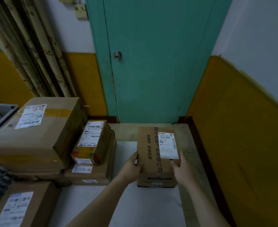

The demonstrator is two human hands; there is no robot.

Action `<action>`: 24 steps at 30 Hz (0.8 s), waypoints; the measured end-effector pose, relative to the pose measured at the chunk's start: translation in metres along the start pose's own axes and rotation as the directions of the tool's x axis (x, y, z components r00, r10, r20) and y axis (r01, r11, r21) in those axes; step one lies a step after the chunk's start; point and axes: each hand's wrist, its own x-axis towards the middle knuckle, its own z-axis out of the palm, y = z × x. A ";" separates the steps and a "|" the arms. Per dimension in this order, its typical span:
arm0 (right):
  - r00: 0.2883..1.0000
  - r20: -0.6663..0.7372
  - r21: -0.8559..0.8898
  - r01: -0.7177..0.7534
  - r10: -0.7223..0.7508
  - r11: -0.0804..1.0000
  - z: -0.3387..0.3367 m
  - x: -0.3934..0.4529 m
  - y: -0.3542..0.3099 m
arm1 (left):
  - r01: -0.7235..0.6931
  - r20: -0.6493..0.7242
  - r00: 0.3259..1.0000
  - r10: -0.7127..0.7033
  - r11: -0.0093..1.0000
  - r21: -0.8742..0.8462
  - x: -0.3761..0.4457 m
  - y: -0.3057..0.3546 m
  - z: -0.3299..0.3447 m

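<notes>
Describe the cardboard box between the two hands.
The cardboard box is plain brown, oblong and closed, taped along its top seam. Black printed characters run lengthwise on top; a white shipping label with barcodes sits at its far right. It lies level, long side pointing toward the green door. The left hand grips its left edge, the right hand its right edge, thumbs on top.

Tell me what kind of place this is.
Probably a parcel storage room: stacked cardboard boxes bearing shipping labels, and the left hand and right hand gripping another labelled box before a green door.
</notes>
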 end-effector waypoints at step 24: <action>0.909 -0.227 -0.163 0.318 -0.349 0.934 0.064 -0.104 -0.091 | -0.196 -0.236 0.953 0.192 0.981 0.006 -0.093 -0.023 -0.112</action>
